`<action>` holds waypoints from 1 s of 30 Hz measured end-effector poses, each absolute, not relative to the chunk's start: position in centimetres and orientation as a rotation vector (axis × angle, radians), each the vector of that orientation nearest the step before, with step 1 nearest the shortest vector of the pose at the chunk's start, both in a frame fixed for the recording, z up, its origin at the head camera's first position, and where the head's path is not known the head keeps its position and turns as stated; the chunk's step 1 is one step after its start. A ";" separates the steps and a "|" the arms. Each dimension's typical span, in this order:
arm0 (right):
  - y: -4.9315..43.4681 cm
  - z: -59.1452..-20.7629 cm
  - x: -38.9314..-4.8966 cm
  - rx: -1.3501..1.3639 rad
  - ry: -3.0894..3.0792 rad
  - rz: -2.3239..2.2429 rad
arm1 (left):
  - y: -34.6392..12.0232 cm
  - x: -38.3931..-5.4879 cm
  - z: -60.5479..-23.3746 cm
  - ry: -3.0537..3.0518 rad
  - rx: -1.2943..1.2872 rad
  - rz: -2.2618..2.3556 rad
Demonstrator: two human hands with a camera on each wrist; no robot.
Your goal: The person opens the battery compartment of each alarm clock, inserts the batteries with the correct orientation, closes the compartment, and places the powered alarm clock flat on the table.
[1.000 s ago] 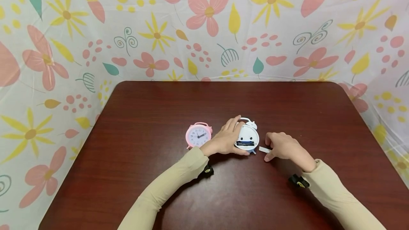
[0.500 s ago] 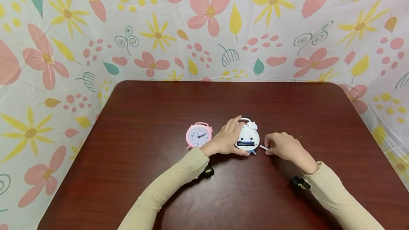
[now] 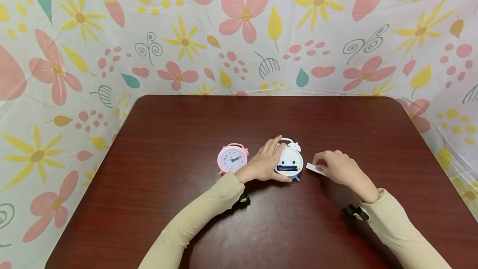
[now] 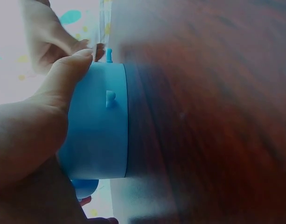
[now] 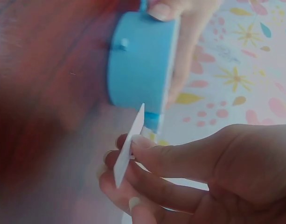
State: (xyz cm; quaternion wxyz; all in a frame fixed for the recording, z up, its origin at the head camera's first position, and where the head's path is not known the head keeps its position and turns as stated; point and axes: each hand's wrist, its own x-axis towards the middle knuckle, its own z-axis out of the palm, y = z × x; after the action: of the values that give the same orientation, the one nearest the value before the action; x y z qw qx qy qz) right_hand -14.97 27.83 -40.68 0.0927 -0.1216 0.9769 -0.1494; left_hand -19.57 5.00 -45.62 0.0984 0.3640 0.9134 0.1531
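Observation:
A blue alarm clock with a white back [image 3: 289, 157] lies back up on the table, its battery compartment [image 3: 287, 168] uncovered and a dark battery inside. My left hand [image 3: 264, 161] grips the clock round its left side, thumb at the lower edge; in the left wrist view the clock's blue side [image 4: 98, 126] shows under that thumb. Just right of the clock, my right hand [image 3: 340, 170] pinches a flat white battery cover [image 3: 315, 169] between thumb and fingers. The right wrist view has the cover [image 5: 129, 147] edge-on, held apart from the table.
To the left of the white-backed clock is a pink alarm clock [image 3: 232, 159], dial up, partly behind my left wrist. The dark red wooden table [image 3: 194, 123] ends against a flower-print cloth [image 3: 239, 32].
My right hand has picked the battery cover up off the table and turned it, shifting slightly right. The left hand and both clocks stay where they were.

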 end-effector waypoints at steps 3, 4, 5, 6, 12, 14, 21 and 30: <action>28.0 -40.2 -15.1 -0.369 2.936 -0.473 | 5.0 -19.5 -45.6 2.704 1.076 0.443; 28.0 -40.2 -15.1 -0.371 2.946 -0.481 | 5.0 -19.5 -45.6 2.702 1.076 0.443; 28.0 -40.1 -15.1 -0.370 2.955 -0.490 | 5.0 -19.5 -45.7 2.702 1.076 0.442; 28.1 -40.0 -15.1 -0.371 2.961 -0.498 | 5.0 -19.5 -45.7 2.700 1.076 0.443; 27.8 -39.7 -15.1 -0.404 3.004 -0.580 | 5.1 -19.6 -45.8 2.706 1.085 0.445; 27.6 -39.6 -15.1 -0.417 3.018 -0.617 | 5.1 -19.6 -45.8 2.713 1.087 0.447; 26.6 -39.7 -15.0 -0.471 3.043 -0.736 | 5.1 -19.7 -45.7 2.714 1.089 0.437; 25.0 -41.0 -14.5 -0.838 3.224 -0.678 | 5.1 -19.6 -45.5 2.703 1.087 0.445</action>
State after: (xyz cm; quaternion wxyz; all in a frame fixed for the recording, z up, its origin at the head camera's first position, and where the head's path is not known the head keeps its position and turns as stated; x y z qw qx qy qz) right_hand -14.54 24.96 -40.95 -0.1287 -0.2444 0.9405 -0.1978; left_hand -19.63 5.09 -45.54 0.0972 0.3670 0.9128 0.1501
